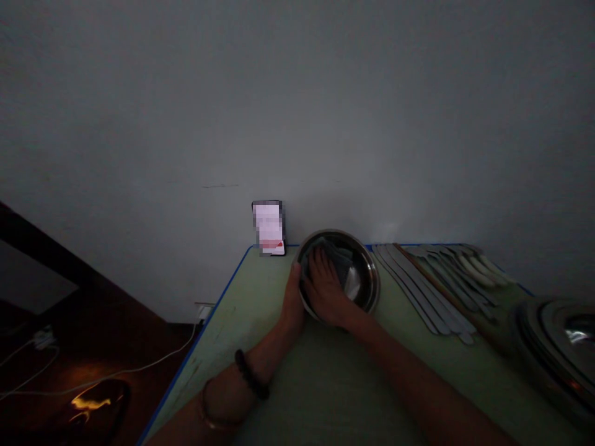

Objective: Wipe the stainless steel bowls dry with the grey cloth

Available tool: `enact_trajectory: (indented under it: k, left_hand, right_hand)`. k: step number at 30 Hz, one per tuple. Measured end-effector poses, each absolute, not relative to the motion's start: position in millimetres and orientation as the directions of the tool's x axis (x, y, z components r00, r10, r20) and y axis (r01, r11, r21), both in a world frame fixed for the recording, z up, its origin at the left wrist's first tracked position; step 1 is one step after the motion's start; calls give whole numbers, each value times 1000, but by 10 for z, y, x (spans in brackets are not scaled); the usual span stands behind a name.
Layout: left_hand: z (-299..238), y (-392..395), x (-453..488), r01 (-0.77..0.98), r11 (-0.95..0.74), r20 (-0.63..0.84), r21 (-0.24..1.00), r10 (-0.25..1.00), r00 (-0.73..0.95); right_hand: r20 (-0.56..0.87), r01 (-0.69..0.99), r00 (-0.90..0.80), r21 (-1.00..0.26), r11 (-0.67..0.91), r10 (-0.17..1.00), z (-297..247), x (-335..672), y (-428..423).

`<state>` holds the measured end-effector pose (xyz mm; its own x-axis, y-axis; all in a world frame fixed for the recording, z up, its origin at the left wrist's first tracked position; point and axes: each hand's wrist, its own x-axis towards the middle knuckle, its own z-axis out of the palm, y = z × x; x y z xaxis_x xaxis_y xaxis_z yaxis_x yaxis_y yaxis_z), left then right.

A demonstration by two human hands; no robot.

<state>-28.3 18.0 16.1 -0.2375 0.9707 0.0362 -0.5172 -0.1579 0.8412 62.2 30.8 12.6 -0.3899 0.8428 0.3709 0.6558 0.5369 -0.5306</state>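
Note:
A round stainless-steel bowl [374, 282] stands tilted toward me on the green table, close to the wall. My left hand [292, 297] holds it by its left side, with the thumb at the rim and the other fingers hidden behind the wall of the bowl. Inside lies a dark grey-green cloth [343, 260]. My right hand [325, 288] presses flat on this cloth, its fingers stretched out and slightly spread against the bowl's inner surface. Dim light blurs the finer detail.
A phone [268, 226] with a lit screen leans on the wall at the table's back left. Several long flat utensils [427, 291] lie right of the bowl. Stacked metal dishes [558, 347] stand at the right edge. A white cable [139, 370] crosses the floor on the left.

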Motion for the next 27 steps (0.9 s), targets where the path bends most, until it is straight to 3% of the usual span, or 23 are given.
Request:
enact_trajectory:
  k: [4, 8, 12, 16, 20, 23, 27]
  left_hand:
    - [240, 95, -249, -613, -28, -50, 789, 993, -110]
    - [236, 42, -232, -629, 37, -81, 776, 996, -42]
    - [134, 104, -244, -604, -5, -54, 797, 995, -80]
    - [73, 163, -255, -548, -20, 0, 836, 999, -37]
    - [84, 163, -272, -435, -159, 111, 886, 985, -133]
    - [108, 144, -281, -361, -217, 145, 907, 966, -216]
    - [146, 87, -254, -370, -233, 147, 899, 958, -246]
  right_hand:
    - [277, 404, -628, -682, 609, 727, 217, 738, 160]
    - [271, 401, -657, -665, 631, 703, 286, 843, 62]
    - [357, 617, -576, -399, 678, 735, 243, 915, 154]
    - [389, 782, -542, -90, 616, 745, 223, 1181, 313]
    - [328, 832, -533, 36, 553, 780, 261, 1461, 275]
    - [225, 832, -535, -26, 554, 814, 297, 1512, 63]
    - [110, 666, -681, -318, 675, 724, 368, 1349, -253]
